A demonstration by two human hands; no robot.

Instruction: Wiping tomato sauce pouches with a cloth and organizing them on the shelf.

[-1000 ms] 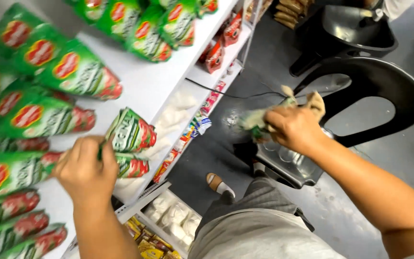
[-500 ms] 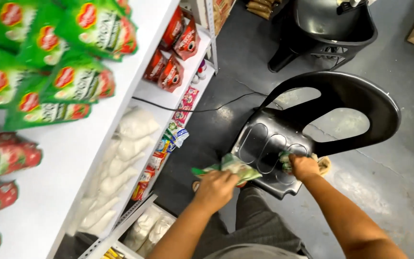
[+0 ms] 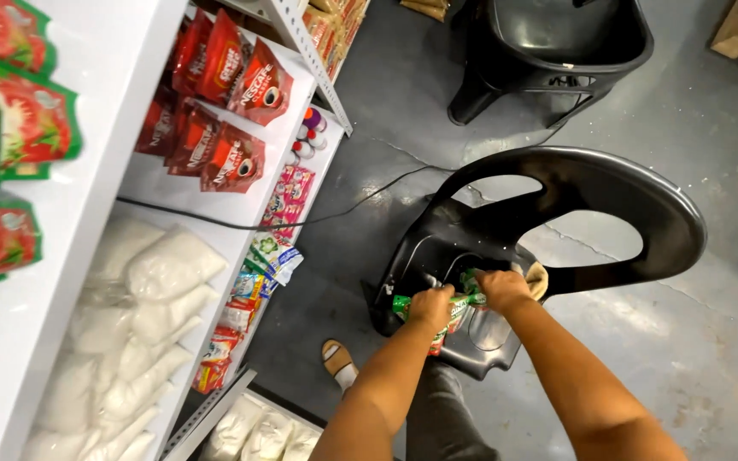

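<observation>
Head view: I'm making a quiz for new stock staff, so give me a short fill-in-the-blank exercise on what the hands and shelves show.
1. The left hand and right hand both grip green pouches above the seat of a black plastic ____.
2. The dark pouches on the white shelf are ____ in colour.
3. Clear bags on the shelf below hold something ____.

Missing words: chair; red; white

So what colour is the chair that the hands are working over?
The chair is glossy black, backrest and seat alike; the head view shows it clearly, under both hands.
</observation>
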